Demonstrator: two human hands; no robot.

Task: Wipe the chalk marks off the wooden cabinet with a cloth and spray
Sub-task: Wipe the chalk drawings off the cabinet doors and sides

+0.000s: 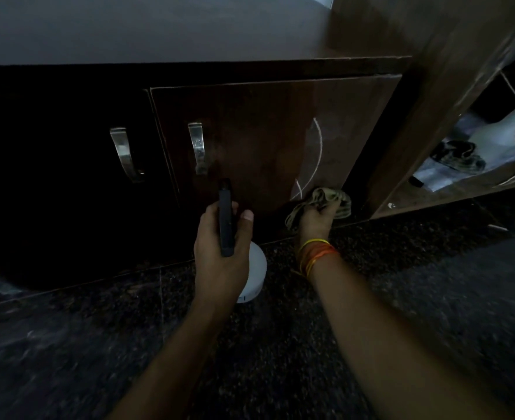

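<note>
- Dim scene, low down at a dark wooden cabinet door [265, 137] above a speckled stone floor [401, 298].
- Left hand [219, 247] wrapped around a spray bottle [226, 219]: dark spray head pointing toward the door, thumb up beside it, white body of the bottle showing under the palm.
- Right hand [316, 216] gripping a crumpled cloth [331, 200], fingers curled into it, coloured threads at the wrist.
- Cloth pressed at the bottom right corner of the door, just beside the lower end of the chalk marks [318, 153].
- Chalk marks as a long white curved line on the right part of the door, plus a shorter stroke crossing near the bottom; both plainly visible, not smeared as far as the light allows to see.
- Left part of the door, around the metal handle [197, 147], without any visible chalk; impossible to say whether cleaned or never marked.
- Slightly paler patch of wood around the curve, maybe wet from spray or only a reflection; cannot tell.
- Judgement: task early or in the middle, with the main curve not yet removed.
- Left to do, probably: wiping upward along the whole curve, perhaps with more spray, then checking the open shelf unit [462, 183] on the right, where thin white lines also appear.
</note>
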